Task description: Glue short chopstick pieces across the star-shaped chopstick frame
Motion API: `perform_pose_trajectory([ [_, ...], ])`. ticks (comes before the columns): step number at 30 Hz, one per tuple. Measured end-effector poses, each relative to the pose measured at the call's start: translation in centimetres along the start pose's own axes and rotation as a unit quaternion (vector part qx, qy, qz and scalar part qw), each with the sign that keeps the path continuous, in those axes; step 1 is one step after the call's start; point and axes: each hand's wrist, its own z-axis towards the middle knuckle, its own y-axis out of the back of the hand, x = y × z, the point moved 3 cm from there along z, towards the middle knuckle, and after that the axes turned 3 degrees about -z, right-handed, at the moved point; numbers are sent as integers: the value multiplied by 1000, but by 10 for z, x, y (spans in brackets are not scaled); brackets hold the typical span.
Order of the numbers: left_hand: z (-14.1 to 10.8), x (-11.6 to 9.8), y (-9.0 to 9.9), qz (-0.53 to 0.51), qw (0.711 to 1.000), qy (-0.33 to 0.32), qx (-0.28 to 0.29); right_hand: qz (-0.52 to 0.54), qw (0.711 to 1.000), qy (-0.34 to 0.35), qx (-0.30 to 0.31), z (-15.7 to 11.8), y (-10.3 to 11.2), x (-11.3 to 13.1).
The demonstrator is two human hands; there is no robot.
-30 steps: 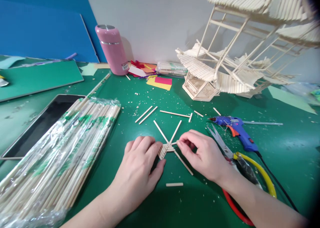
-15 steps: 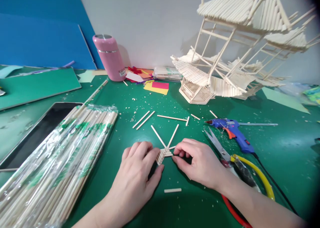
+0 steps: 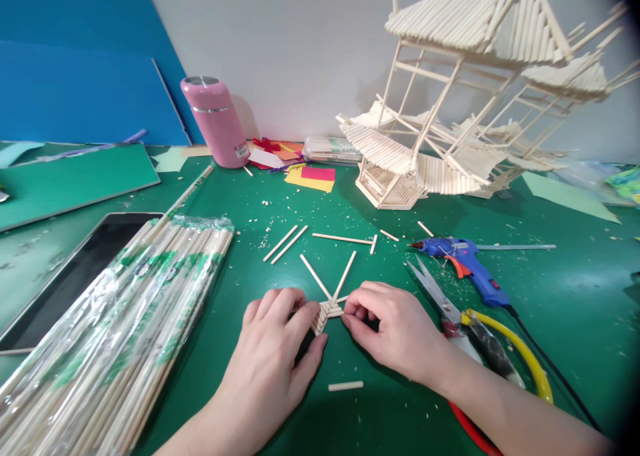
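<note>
While we look down from the head camera, our left hand [image 3: 277, 339] lies over the left side of a small stick frame [image 3: 327, 311], which sits flat on the green tabletop [image 3: 240, 349] between our two hands. The fingers of that hand are curled and side by side, and we hold the frame's edge in the narrow gap between forefinger and thumb. Our right hand [image 3: 385, 326] is at the other side, thumb and forefinger nearly together at the ends of the frame's short slats; we cannot tell whether they grip one. Two bare ribs of the frame point away from us in a V, and another runs toward our right fingers. Nearer to us lies a loose short stick [image 3: 345, 386]; beyond the frame we have a pair of parallel sticks [image 3: 285, 245] and a longer stick [image 3: 343, 239] with a short crosspiece [image 3: 373, 244] at its right end. Just beyond our right forearm lie scissors [image 3: 435, 288], blades parted, and a blue glue gun [image 3: 457, 248] with a clear glue stick [image 3: 517, 247] in its back. On our left, a plastic-wrapped bundle of sticks [image 3: 125, 329] partly covers a dark-screened tablet [image 3: 70, 279]. By the wall stand a pink thermos [image 3: 215, 123] and, at right, a tiered stick pavilion [image 3: 450, 26].
</note>
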Motion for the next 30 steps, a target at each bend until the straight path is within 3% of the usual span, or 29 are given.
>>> perform_pose_trajectory([
  [21, 1, 0, 1, 4, 1000, -3, -1, 6, 999, -29, -12, 0, -1, 2],
  [30, 0, -1, 3, 4, 1000, -10, -9, 121, 983, -6, -135, 2, 25, -7],
])
